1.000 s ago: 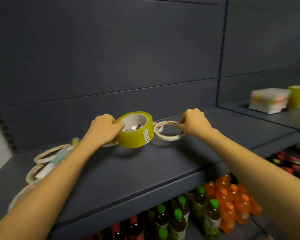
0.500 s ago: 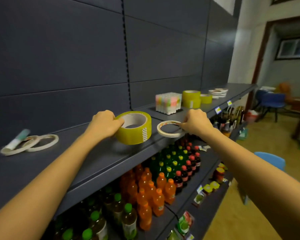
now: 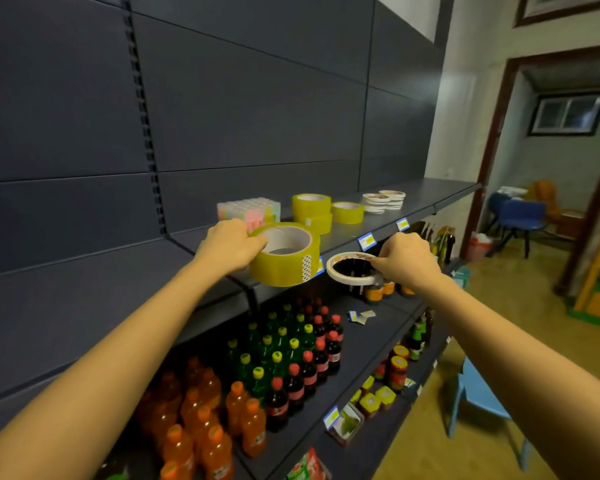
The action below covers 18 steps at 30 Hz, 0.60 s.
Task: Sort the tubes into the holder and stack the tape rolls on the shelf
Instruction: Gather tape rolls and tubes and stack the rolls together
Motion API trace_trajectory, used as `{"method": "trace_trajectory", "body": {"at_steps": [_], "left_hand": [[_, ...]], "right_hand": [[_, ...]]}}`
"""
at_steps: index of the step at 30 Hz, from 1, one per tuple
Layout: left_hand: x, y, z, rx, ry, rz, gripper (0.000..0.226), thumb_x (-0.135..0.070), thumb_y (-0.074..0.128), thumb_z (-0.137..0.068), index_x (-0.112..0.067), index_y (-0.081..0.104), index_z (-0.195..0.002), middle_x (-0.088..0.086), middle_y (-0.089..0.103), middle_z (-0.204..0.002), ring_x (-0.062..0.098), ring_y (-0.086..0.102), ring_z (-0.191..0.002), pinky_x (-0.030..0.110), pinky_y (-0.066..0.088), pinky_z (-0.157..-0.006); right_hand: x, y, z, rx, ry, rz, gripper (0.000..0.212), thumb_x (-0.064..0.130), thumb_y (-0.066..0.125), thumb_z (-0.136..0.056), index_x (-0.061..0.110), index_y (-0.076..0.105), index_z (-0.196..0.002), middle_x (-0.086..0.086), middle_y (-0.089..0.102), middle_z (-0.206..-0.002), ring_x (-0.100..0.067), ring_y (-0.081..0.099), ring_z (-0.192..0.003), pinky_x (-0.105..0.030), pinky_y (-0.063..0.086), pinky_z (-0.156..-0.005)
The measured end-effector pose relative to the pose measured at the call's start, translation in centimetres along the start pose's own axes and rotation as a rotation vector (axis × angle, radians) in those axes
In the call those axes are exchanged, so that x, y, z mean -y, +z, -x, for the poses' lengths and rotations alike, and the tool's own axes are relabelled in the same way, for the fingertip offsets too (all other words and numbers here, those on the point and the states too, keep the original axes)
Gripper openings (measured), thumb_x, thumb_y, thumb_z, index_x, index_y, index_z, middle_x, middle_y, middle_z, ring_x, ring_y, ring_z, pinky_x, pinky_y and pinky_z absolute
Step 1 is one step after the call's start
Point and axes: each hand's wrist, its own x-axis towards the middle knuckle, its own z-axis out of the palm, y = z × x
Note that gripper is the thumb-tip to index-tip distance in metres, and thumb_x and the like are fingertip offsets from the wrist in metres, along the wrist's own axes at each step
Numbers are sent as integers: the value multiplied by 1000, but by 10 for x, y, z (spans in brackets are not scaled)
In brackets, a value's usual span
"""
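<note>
Both tape rolls (image 3: 281, 271) — nearer the stacks (image 3: 311, 206)

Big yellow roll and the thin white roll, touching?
Apart. Head view shows a narrow gap, with a blue price tag in it, between yellow roll and white roll.

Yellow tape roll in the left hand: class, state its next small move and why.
Probably carry the yellow roll rightward onto the yellow stack further along the shelf: the left hand grips it apart from that stack, where matching rolls already sit stacked.
</note>
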Motion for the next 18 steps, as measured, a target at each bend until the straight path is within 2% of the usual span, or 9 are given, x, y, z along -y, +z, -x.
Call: {"method": "trace_trajectory", "body": {"at_steps": [3, 5, 8, 12, 16, 18], "left_hand": [[-30, 22, -26, 1, 47, -17, 42, -25, 50, -85, -9, 47, -46, 8, 52, -49, 23, 49, -58, 28, 41, -58], [-47, 35, -46, 14, 55, -14, 41, -22, 50, -84, -7, 49, -45, 7, 50, -43, 22, 48, -53, 28, 39, -54], [-69, 55, -80, 4, 57, -4, 35, -21, 52, -81, -5, 51, -50, 11, 54, -48, 27, 53, -60, 33, 45, -61], [-98, 88, -133, -2, 69, -24, 32, -22, 51, -82, -4, 55, -57, 7, 55, -49, 29, 58, -69, 32, 48, -69], [-126, 120, -192, -4, 100, -44, 24, -21, 48, -83, -5, 54, -66, 12, 62, -58, 26, 55, -58, 31, 47, -67], [-139, 133, -223, -7, 107, -56, 22, -21, 47, -84, -6, 52, -68, 14, 63, -65, 27, 54, -61, 34, 49, -71]], "right_hand": [[-32, -1, -21, -39, 28, -36, 33, 30, 64, -86, -1, 73, -80, -19, 69, -75, -32, 65, -73, -39, 54, -63], [-50, 0, -37, -37, 34, -31, 28, 27, 64, -85, 1, 73, -81, -16, 67, -74, -30, 63, -73, -36, 52, -60], [-75, 2, -63, -34, 35, -19, 24, 26, 63, -84, 4, 74, -81, -15, 68, -76, -30, 64, -75, -36, 53, -62], [-109, 8, -109, -42, 26, 6, 24, 27, 63, -84, 6, 74, -78, -14, 69, -76, -29, 65, -77, -39, 57, -67], [-141, 12, -162, -19, 10, 132, 30, 38, 60, -86, 10, 72, -82, -10, 68, -83, -29, 63, -82, -33, 48, -63], [-157, 9, -193, -43, 11, 162, 33, 43, 59, -85, 12, 71, -82, -8, 67, -82, -28, 62, -79, -31, 46, -61]]}}
